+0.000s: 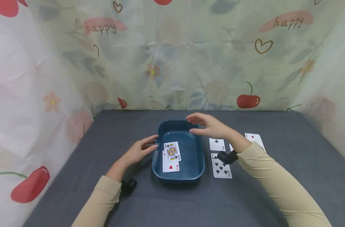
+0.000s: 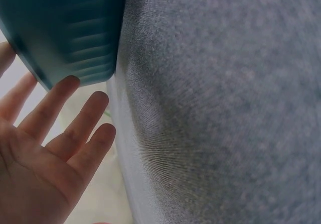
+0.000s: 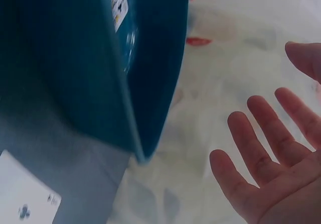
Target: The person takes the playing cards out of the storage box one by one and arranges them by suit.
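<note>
A dark blue plastic bin stands on the grey table. Inside it a king of clubs lies partly over a hearts card, both face up. At the bin's left wall is my left hand, its fingertips right at the rim; the left wrist view shows these fingers spread and nearly straight. Over the bin's far right corner hovers my right hand, palm facing inward. In the right wrist view its fingers are spread apart, with nothing held in them.
Right of the bin lie a seven of spades, a clubs card and a diamonds card, partly covered by the right forearm. A black wrist camera sits on the left wrist. Printed curtains enclose the table.
</note>
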`<act>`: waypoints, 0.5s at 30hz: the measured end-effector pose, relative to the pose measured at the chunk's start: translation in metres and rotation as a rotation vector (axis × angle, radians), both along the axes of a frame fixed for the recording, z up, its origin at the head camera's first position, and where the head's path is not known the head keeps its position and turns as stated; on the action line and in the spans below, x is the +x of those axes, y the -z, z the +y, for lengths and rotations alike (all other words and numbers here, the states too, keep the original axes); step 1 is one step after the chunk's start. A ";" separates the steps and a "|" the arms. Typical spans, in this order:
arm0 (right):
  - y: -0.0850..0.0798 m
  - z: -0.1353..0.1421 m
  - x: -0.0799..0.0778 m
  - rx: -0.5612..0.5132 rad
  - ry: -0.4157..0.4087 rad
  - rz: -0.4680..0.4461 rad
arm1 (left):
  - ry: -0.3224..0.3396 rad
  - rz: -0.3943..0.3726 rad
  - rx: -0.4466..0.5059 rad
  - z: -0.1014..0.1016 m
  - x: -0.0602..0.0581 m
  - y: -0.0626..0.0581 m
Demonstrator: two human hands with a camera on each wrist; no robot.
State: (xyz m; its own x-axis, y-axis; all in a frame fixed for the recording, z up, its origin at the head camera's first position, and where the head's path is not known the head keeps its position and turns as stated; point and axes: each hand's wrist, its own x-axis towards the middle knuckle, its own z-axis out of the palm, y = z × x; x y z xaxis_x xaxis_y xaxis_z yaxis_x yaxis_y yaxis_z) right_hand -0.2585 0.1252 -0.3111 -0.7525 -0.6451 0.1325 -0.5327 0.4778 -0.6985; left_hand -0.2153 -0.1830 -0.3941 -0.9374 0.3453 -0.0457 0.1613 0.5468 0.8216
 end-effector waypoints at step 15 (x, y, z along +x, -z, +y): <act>0.012 -0.056 0.003 0.000 -0.037 -0.052 | -0.011 -0.025 -0.015 0.002 -0.002 0.000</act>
State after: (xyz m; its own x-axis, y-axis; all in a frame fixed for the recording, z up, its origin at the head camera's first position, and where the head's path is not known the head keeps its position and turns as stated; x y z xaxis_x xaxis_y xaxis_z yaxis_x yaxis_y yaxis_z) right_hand -0.2559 0.0691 -0.3231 -0.7342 -0.6725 0.0935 -0.5128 0.4590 -0.7255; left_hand -0.2170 -0.1814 -0.3939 -0.9396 0.3340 -0.0744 0.1345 0.5604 0.8172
